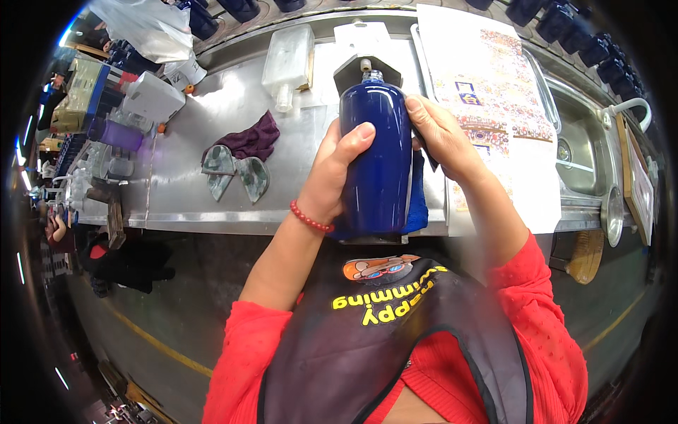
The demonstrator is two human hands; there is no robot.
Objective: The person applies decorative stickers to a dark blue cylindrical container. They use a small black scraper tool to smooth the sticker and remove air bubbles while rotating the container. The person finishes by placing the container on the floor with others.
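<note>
Head view, one only. One glossy cobalt-blue ceramic bottle, tall, rounded shoulders, narrow pale neck, held upright over the near edge of the long brushed-steel workbench. Two hands on it. Left hand wrapped round the bottle's left side, thumb across the front, fingers curled behind; one red bead bracelet on that wrist. Right hand pressed flat on the bottle's right side, fingers partly bent, pinning one thin dark strip against the glaze. One blue cloth under and just right of the bottle.

Left on the bench: one crumpled purple rag, soft; just near it two grey-green curved ceramic shards, mottled. Far left: one white boxy plastic tool, one purple cylinder. Far, behind the bottle: one clear flat-sided glass bottle lying down. Right: one large paper sheet of small printed decals, flat, matte. Far right: one steel sink with one white tap. Row of dark blue bottles along the far right edge, count unclear.
</note>
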